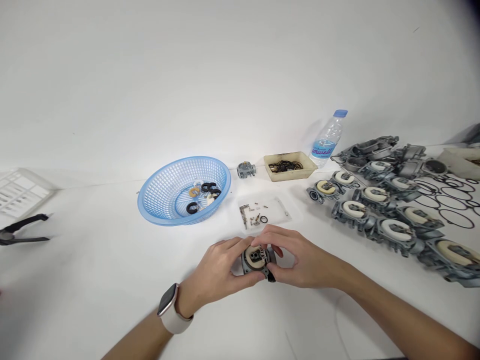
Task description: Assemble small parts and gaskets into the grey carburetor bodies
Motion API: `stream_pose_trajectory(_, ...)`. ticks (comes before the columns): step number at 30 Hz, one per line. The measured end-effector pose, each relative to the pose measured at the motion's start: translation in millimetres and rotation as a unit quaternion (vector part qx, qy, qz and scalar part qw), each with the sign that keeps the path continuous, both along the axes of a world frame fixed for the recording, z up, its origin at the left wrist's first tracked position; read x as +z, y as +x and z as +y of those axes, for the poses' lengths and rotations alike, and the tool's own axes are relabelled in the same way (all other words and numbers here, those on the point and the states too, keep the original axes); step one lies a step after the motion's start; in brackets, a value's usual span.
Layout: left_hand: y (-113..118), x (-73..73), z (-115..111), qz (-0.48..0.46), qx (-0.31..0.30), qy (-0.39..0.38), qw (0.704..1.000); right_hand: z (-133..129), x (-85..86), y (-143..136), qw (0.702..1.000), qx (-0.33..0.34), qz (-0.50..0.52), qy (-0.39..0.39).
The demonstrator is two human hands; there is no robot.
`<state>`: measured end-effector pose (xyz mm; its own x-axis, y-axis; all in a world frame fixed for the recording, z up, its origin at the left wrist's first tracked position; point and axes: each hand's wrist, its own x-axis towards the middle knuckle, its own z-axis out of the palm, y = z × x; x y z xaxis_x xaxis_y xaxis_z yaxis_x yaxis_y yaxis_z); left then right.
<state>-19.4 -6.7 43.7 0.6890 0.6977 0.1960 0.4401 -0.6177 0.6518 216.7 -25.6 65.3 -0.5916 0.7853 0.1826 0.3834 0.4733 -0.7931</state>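
Between my hands a grey metal carburetor body point(248, 266) rests at the table's near middle, its cavity facing up. A cream C-shaped float point(250, 257) lies in that cavity. My left hand point(221, 265) is closed round the carburetor's left side, thumb along the near rim. From the right, my right hand point(294, 255) grips the other side, fingertips over the float's edge and thumb at the lower right. What lies under the right fingertips is hidden. Just beyond stands a shallow clear tray point(275, 212) with small brass jets, pins and a black ring.
A blue mesh basket point(148, 197) holds black and tan floats. Behind are a small carburetor point(245, 170), a box of O-rings point(296, 174) and a water bottle point(326, 142). Several carburetors point(393, 235) and loose rings point(455, 202) crowd the right. Pliers point(24, 230) lie left.
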Motion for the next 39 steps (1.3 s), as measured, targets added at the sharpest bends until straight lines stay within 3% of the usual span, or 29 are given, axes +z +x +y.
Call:
stream_pose_trajectory(6, 1.0, -0.5, 1.5, 0.012, 0.004, 0.005, 1.0, -0.2, -6.0, -0.1, 0.999, -0.033, 0.003, 0.04)
stream_pose_trajectory(18, 0.6, -0.1, 0.4, 0.009, 0.001, -0.003, 1.0, 1.1, -4.4, 0.9, 0.999, -0.024, -0.004, 0.046)
stream_pose_trajectory(25, -12.5, -12.6, 6.0, -0.127, 0.028, 0.02, 0.991, -1.0, -18.2, -12.2, 0.992, -0.034, -0.083, 0.093)
stream_pose_trajectory(28, -17.9, -15.6, 10.4, -0.136, 0.05, 0.025, 0.989, -2.7, -8.6, -7.3, 0.986, -0.039, -0.133, 0.089)
stream_pose_trajectory(31, -16.8, -15.8, 11.4, -0.11, 0.047, 0.022, 0.993, -12.0, 17.1, 23.9, 0.98, -0.063, -0.155, 0.104)
stream_pose_trajectory(35, -9.1, -16.4, 3.7, -0.058, 0.026, 0.053, 0.997, -41.4, 51.2, 113.7, 0.957, -0.209, -0.146, 0.137)
stream_pose_trajectory(37, -5.3, -16.8, -1.6, -0.03, 0.008, 0.098, 0.995, -58.5, 62.9, 170.9, 0.92, -0.332, -0.139, 0.153)
stream_pose_trajectory(39, -1.5, -17.1, -5.9, -0.006, -0.014, 0.145, 0.989, -73.4, 70.8, 225.6, 0.859, -0.46, -0.17, 0.146)
